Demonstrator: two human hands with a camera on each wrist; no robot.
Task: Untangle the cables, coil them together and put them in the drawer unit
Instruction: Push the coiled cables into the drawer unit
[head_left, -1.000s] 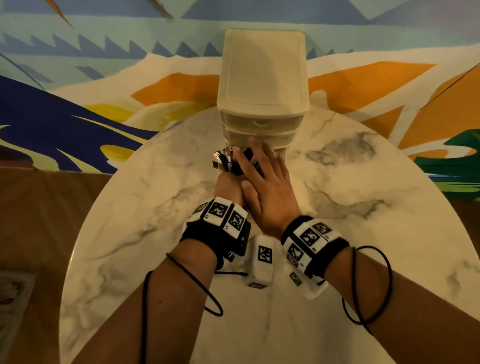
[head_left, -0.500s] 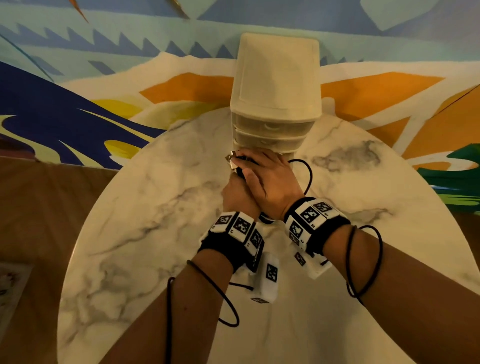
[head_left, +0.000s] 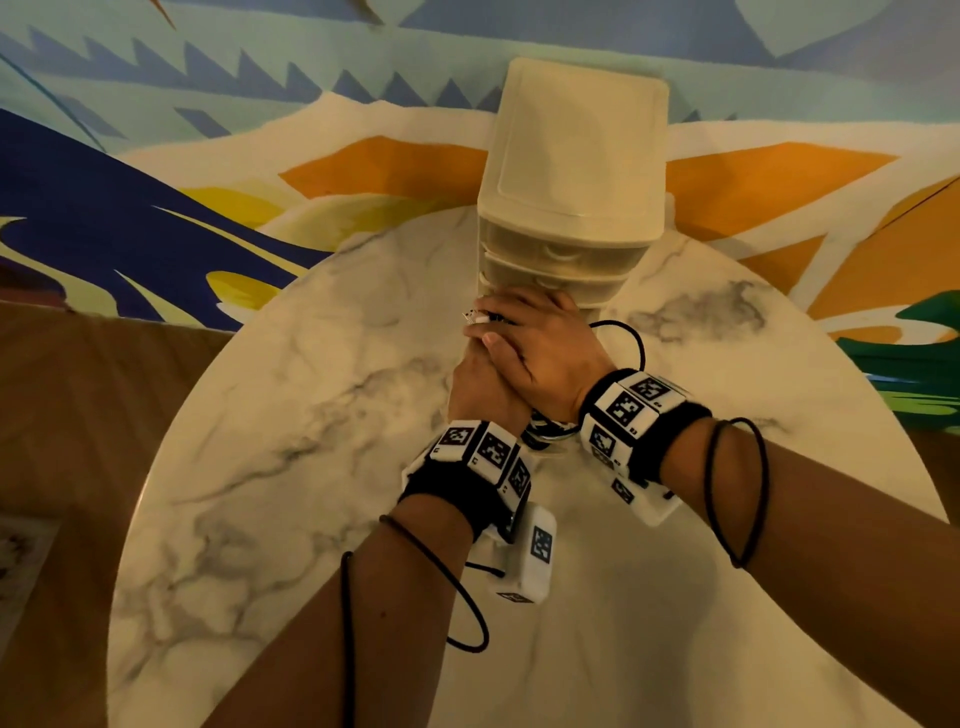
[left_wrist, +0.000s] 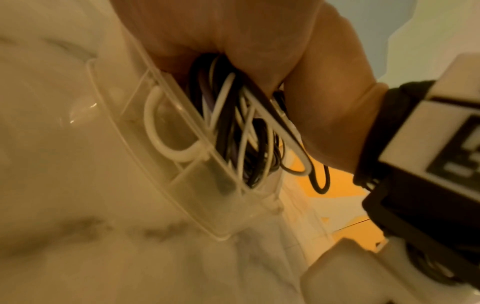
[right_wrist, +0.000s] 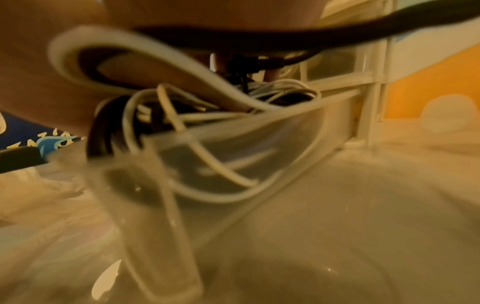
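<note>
The cream drawer unit (head_left: 571, 182) stands at the table's far edge. Its clear bottom drawer (left_wrist: 197, 205) is pulled out, and both hands hide it in the head view. A bundle of black and white cables (left_wrist: 233, 123) sits partly inside that drawer (right_wrist: 259, 164). My right hand (head_left: 540, 338) lies on top with fingers curled over the bundle. Just below it, my left hand (head_left: 483, 384) grips the same bundle. A black loop (head_left: 634, 338) sticks out to the right. Coil turns (head_left: 550, 434) show between my wrists, and connector ends (head_left: 470, 316) poke out at the left.
The round marble table (head_left: 260, 467) stands against a painted wall (head_left: 156, 208). Wooden floor (head_left: 78, 415) shows to the left. Thin black cords loop round both forearms (head_left: 737, 493).
My right hand has gone from flat over the cables to curled on them. Both hands have pushed the bundle down towards the drawer, and a black loop has sprung out on the right.
</note>
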